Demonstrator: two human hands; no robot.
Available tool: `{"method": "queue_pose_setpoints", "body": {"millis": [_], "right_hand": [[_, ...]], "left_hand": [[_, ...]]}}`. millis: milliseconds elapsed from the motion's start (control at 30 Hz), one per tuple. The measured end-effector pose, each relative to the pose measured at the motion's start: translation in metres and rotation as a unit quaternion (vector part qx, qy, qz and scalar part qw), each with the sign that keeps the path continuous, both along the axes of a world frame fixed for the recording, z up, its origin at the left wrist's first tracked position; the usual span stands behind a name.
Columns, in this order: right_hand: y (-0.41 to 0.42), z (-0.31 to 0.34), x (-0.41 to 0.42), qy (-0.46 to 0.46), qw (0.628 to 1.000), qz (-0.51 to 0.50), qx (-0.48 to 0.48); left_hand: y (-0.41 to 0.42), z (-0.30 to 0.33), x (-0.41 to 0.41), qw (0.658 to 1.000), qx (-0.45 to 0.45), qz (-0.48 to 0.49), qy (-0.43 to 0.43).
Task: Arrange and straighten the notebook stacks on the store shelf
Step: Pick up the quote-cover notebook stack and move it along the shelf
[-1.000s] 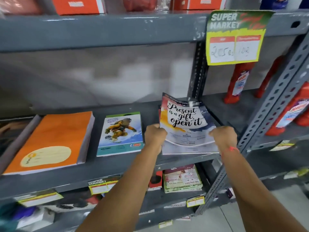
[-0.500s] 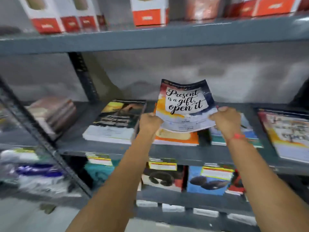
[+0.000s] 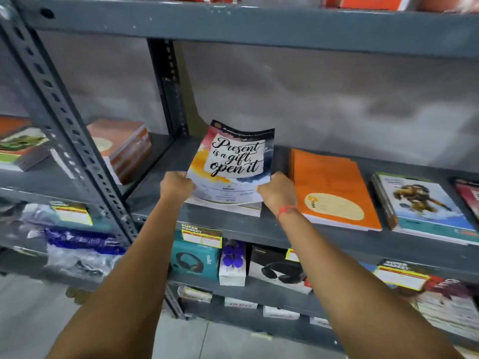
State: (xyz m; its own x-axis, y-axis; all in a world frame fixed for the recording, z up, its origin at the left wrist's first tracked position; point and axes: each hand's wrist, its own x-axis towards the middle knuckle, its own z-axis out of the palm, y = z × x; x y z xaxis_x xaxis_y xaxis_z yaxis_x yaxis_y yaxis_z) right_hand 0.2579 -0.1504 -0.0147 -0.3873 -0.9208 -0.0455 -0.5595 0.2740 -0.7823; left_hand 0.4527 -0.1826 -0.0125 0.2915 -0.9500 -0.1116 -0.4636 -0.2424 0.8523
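Note:
A notebook stack [image 3: 234, 161] with a "Present is a gift, open it" cover is held tilted up over the grey shelf [image 3: 233, 229], its near edge low by the shelf front. My left hand [image 3: 176, 185] grips its lower left corner and my right hand [image 3: 276, 191] grips its lower right corner. Right of it lies an orange notebook stack [image 3: 329, 187], then a stack with a cartoon cover [image 3: 425, 203]. A reddish stack shows at the far right edge [image 3: 470, 195].
A perforated upright post [image 3: 67, 130] stands left, with brown notebook stacks [image 3: 124, 146] in the bay beyond it. A rear upright [image 3: 168, 86] rises behind. Below are headphone boxes [image 3: 194, 260], price tags [image 3: 201, 235] and a blue packet [image 3: 80, 240].
The view swung from bay to bay while both hands carried the "Present is a gift" stack. It now sits left of the orange stack, lower and closer to the shelf.

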Motion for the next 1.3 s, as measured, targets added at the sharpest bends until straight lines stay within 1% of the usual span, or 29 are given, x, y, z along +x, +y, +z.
{"method": "queue_pose_setpoints", "body": {"millis": [100, 167, 233, 333, 400, 467, 533, 600, 667, 767, 867, 900, 967, 1000, 1067, 1167, 1233, 1300], "right_hand": [[-0.002, -0.016, 0.007, 0.01, 0.999, 0.005, 0.046], [0.0, -0.024, 0.006, 0.036, 0.995, 0.019, 0.087], [0.002, -0.026, 0.004, 0.061, 0.993, 0.024, 0.097], [0.002, -0.024, 0.005, 0.115, 0.989, 0.035, 0.09], [0.005, -0.022, 0.007, 0.139, 0.986, 0.043, 0.078], [0.009, -0.021, 0.004, 0.136, 0.989, 0.037, 0.038], [0.014, -0.015, -0.007, 0.109, 0.994, 0.014, -0.013], [0.017, -0.008, -0.022, 0.08, 0.995, -0.011, -0.053], [0.023, -0.002, -0.047, 0.06, 0.995, -0.038, -0.074], [0.034, 0.003, -0.091, 0.069, 0.99, -0.087, -0.091], [0.053, 0.006, -0.156, 0.089, 0.981, -0.136, -0.107], [0.061, 0.007, -0.177, 0.096, 0.978, -0.151, -0.108], [0.08, 0.006, -0.23, 0.108, 0.97, -0.193, -0.104], [0.088, 0.005, -0.253, 0.11, 0.966, -0.21, -0.101], [0.11, 0.002, -0.303, 0.114, 0.96, -0.239, -0.095], [0.143, -0.005, -0.378, 0.12, 0.95, -0.277, -0.075], [0.167, -0.013, -0.427, 0.112, 0.943, -0.311, -0.039], [0.189, -0.024, -0.471, 0.107, 0.939, -0.326, 0.011]], "left_hand": [[-0.002, -0.016, 0.012, 0.998, 0.011, -0.002, -0.055], [-0.002, -0.023, 0.017, 0.998, 0.024, 0.006, -0.064], [-0.005, -0.025, 0.018, 0.996, 0.037, 0.01, -0.076], [-0.009, -0.023, 0.016, 0.991, 0.074, 0.008, -0.111], [-0.01, -0.022, 0.013, 0.982, 0.094, 0.01, -0.164], [-0.009, -0.021, 0.006, 0.969, 0.079, 0.001, -0.236], [-0.005, -0.017, -0.007, 0.963, 0.038, -0.001, -0.267], [0.0, -0.009, -0.029, 0.964, -0.016, -0.01, -0.266], [0.005, 0.0, -0.065, 0.961, -0.069, -0.035, -0.266], [0.014, 0.015, -0.13, 0.956, -0.134, -0.073, -0.25], [0.035, 0.021, -0.213, 0.947, -0.175, -0.141, -0.231], [0.045, 0.021, -0.239, 0.947, -0.178, -0.163, -0.213], [0.071, 0.018, -0.299, 0.952, -0.183, -0.205, -0.135], [0.083, 0.016, -0.323, 0.949, -0.191, -0.227, -0.111], [0.11, 0.011, -0.379, 0.931, -0.203, -0.29, -0.093], [0.146, 0.003, -0.458, 0.913, -0.183, -0.362, -0.054], [0.166, -0.005, -0.505, 0.908, -0.119, -0.401, -0.024], [0.181, -0.019, -0.542, 0.899, -0.047, -0.434, -0.034]]}}
